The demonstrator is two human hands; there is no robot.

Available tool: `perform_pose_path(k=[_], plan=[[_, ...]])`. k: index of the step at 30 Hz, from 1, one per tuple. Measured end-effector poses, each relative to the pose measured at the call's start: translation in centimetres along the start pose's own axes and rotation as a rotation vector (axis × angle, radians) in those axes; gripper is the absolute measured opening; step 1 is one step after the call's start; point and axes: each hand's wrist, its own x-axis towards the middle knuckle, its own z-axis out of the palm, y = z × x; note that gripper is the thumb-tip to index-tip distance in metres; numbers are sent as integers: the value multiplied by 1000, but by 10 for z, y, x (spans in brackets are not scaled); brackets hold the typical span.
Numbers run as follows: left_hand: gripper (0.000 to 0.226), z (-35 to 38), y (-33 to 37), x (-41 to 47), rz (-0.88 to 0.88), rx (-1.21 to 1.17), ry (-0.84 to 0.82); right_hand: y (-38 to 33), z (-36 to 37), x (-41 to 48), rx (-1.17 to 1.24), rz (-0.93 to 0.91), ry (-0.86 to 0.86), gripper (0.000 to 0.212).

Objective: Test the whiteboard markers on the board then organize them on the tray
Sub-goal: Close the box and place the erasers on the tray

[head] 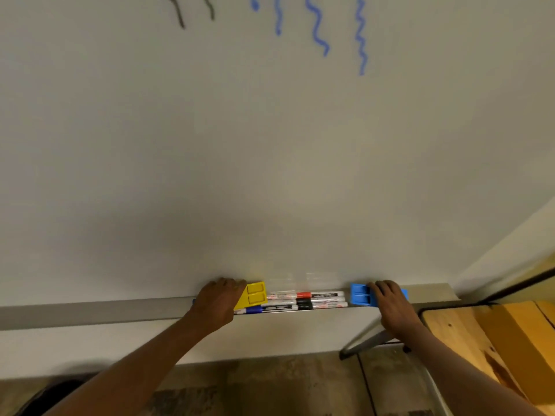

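Lying side by side in the long grey tray (120, 307), the slim white plastic markers (306, 300) look light, stiff and smooth, best pinched mid-barrel; the left hand (217, 301) drapes over a yellow plastic eraser (255, 295), the right hand (390, 301) over a blue plastic eraser (359, 294), grip unclear.

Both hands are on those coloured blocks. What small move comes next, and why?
Probably nudge the yellow eraser level with the left hand: it sits tilted over the blue marker, while the blue eraser lies straight under the right hand.
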Motion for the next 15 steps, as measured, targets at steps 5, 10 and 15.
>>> perform_pose_path(k=[5,10,15], plan=[[76,9,-48,-32,-79,-19,12,-4,11,4,-88,47,-36,75],[75,20,-83,-53,-171,16,-22,-10,15,9,-84,70,-78,76],[76,35,-107,-68,-253,50,-61,-4,13,19,-45,44,-104,77]])
